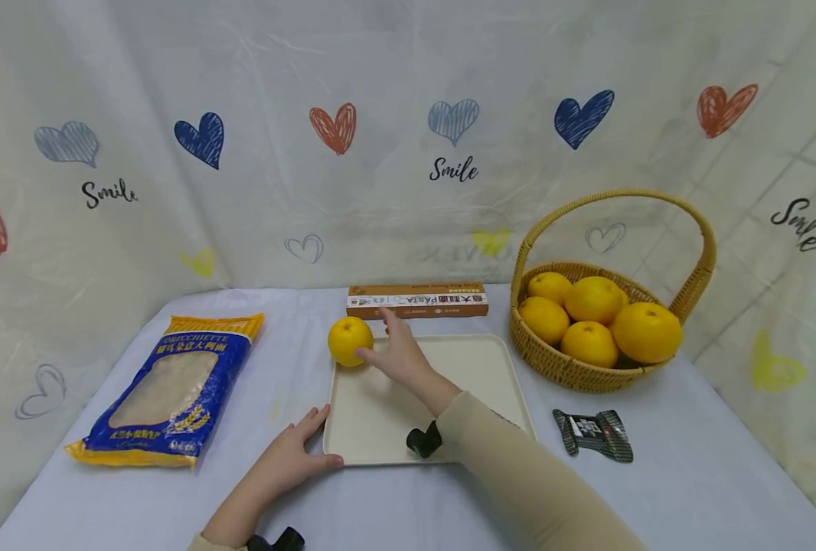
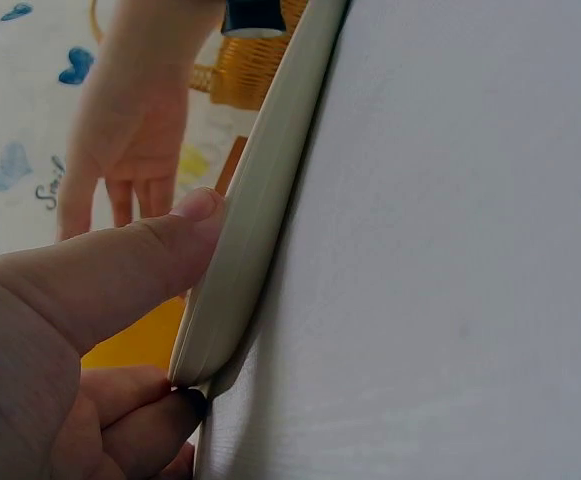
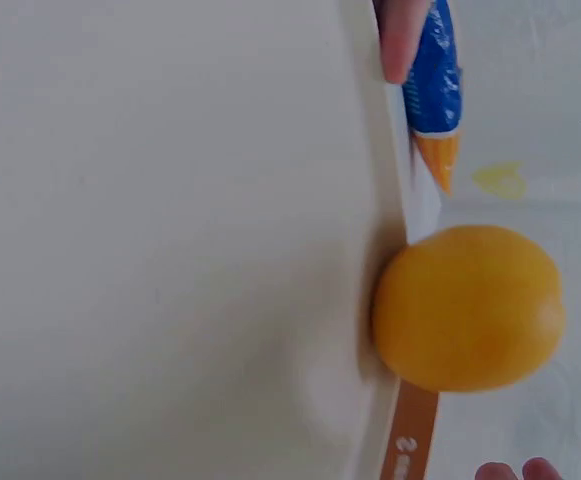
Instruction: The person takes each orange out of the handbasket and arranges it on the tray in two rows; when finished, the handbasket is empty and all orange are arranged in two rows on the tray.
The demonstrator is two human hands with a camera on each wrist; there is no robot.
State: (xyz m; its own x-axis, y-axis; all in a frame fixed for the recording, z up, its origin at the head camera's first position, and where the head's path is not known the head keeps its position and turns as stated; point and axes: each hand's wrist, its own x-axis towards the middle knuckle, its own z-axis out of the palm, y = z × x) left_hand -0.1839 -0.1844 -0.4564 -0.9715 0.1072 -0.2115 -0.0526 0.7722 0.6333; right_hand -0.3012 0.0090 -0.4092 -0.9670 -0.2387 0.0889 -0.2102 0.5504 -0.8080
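Tray (image 1: 380, 432) lying flat, near-left corner pinched between thumb and fingers of left hand (image 1: 289, 453). Right hand (image 1: 401, 357) with fingers spread beside orange (image 1: 348, 340) at tray's far-left corner. Seemingly setting orange down; next, likely, clean withdrawal with tray steadied.

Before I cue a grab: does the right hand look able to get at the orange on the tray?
Likely yes: the right hand is just beside the orange, at the far-left corner of the tray, and nothing stands between them. The left hand, at the near-left corner, leaves the way free.
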